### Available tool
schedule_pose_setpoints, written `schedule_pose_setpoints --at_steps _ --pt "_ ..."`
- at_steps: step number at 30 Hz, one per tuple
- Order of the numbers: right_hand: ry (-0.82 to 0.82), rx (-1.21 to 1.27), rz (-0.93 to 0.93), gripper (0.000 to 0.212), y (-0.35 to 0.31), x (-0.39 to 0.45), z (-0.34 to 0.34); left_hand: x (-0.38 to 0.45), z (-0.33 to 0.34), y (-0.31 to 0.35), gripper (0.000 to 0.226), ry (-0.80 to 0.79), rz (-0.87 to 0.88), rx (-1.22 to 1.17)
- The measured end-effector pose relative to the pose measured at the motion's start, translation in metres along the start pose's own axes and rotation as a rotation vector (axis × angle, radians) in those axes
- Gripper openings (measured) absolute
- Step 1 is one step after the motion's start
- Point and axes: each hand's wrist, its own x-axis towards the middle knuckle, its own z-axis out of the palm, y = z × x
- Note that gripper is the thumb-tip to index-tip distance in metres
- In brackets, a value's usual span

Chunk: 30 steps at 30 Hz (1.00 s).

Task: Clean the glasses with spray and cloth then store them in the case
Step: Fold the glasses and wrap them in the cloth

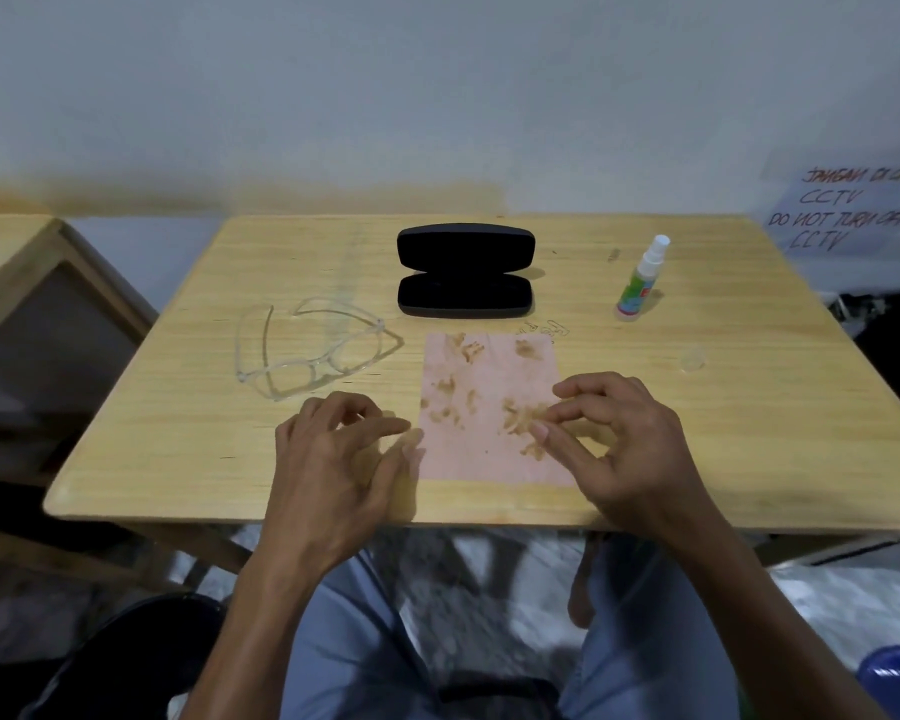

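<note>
Your left hand (pixel 333 459) hovers over the near part of the tabletop (pixel 178 433), just left of the cloth (pixel 489 407). Its fingers are loosely curled with the thumb reaching toward the cloth's left edge; the grip holds nothing that can be made out, and whether the thumb touches the cloth cannot be told. Your right hand (pixel 619 449) lies over the right side of the cloth, fingers relaxed and slightly bent, with the fingertips (pixel 541 431) at the fabric near its brown print. This grip is also spread loosely and pinches nothing clearly.

The cloth is pink with brown blotchy markings and lies flat near the front edge of the tabletop. The glasses (pixel 313 350), with a clear frame and arms unfolded, rest on the tabletop to the left of the cloth, beyond your left hand and apart from it. The black case (pixel 463 270) sits open behind the cloth, its lid raised toward the wall. The spray bottle (pixel 640 280) stands upright to the right of the case, well apart from both hands. A small clear cap (pixel 693 360) lies on the tabletop near the bottle. A handwritten paper sign (pixel 848 210) hangs at the far right.
</note>
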Motion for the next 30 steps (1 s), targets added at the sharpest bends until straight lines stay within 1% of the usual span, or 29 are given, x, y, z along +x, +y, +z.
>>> schedule_pose_setpoints --at_steps 2,4,6,7,9,11,13,16,20,23,25,27,30 --pt "0.01 0.033 -0.017 0.006 -0.011 0.014 0.005 0.005 -0.011 -0.002 0.018 0.149 0.0 -0.015" --pt "-0.002 0.077 0.012 0.01 -0.026 0.032 0.014 0.013 -0.027 -0.005 0.018 0.3 -0.058 -0.009" --pt "-0.019 0.111 0.043 0.011 -0.041 0.05 0.028 0.022 -0.043 -0.014 0.021 0.397 -0.186 0.016" --pt "-0.029 0.128 0.058 0.011 -0.049 0.059 0.036 0.027 -0.048 -0.023 0.025 0.414 -0.266 0.031" --pt "-0.06 0.182 0.101 0.013 -0.063 0.077 0.054 0.036 -0.057 -0.043 0.036 0.389 -0.421 0.071" --pt "-0.075 0.225 0.13 0.018 -0.074 0.095 0.071 0.042 -0.062 -0.061 0.046 0.349 -0.536 0.078" --pt "-0.08 0.228 0.152 0.026 -0.082 0.112 0.086 0.046 -0.065 -0.069 0.047 0.332 -0.612 0.014" --pt "-0.125 0.227 0.225 0.032 -0.087 0.133 0.104 0.053 -0.065 -0.072 0.043 0.248 -0.683 -0.122" --pt "-0.186 0.259 0.286 0.021 -0.089 0.143 0.119 0.059 -0.062 -0.073 0.035 0.206 -0.733 -0.294" --pt "-0.178 0.297 0.276 0.014 -0.088 0.139 0.12 0.059 -0.061 -0.074 0.024 0.213 -0.738 -0.402" --pt "-0.171 0.341 0.266 0.015 -0.087 0.133 0.112 0.058 -0.062 -0.071 0.014 0.223 -0.727 -0.47" --pt "-0.186 0.351 0.223 0.018 -0.086 0.122 0.096 0.055 -0.064 -0.065 0.007 0.228 -0.695 -0.527" --pt "-0.214 0.311 0.152 0.017 -0.079 0.101 0.065 0.049 -0.065 -0.047 0.002 0.216 -0.58 -0.555"
